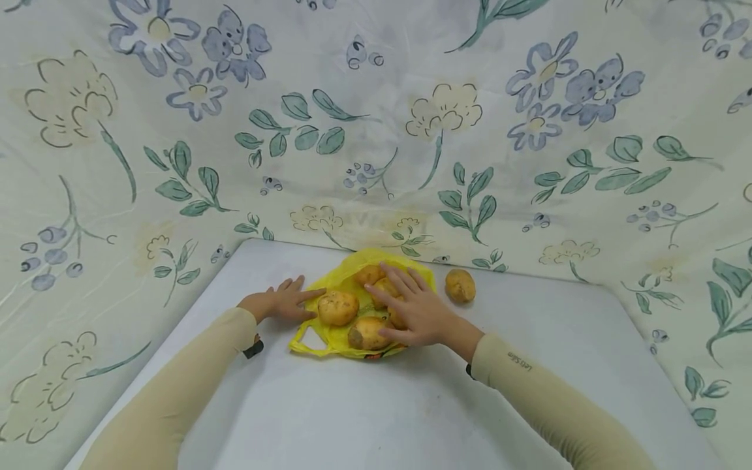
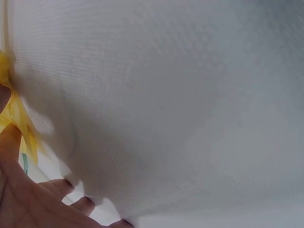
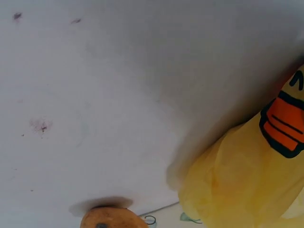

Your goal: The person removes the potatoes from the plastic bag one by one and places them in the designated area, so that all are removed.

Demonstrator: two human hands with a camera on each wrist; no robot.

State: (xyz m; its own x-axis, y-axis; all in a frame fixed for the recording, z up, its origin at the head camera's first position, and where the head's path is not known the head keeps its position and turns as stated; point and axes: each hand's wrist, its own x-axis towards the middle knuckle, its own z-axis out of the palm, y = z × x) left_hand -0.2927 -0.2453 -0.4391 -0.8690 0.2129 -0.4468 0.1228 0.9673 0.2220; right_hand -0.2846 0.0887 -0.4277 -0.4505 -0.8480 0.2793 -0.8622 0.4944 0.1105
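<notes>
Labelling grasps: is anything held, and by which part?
Nothing visibly held: the spread left hand touches the yellow plastic bag; the spread right hand lies over rounded, yellowish-brown potatoes.

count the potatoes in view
6: one potato on the table, right of the yellow bag; five on the bag: one left, one front, one back, two partly behind the right hand. More may be hidden there.

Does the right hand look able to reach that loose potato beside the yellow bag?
Probably yes: the loose potato lies uncovered on the white table near the right hand, and nothing seems to block it.
</notes>
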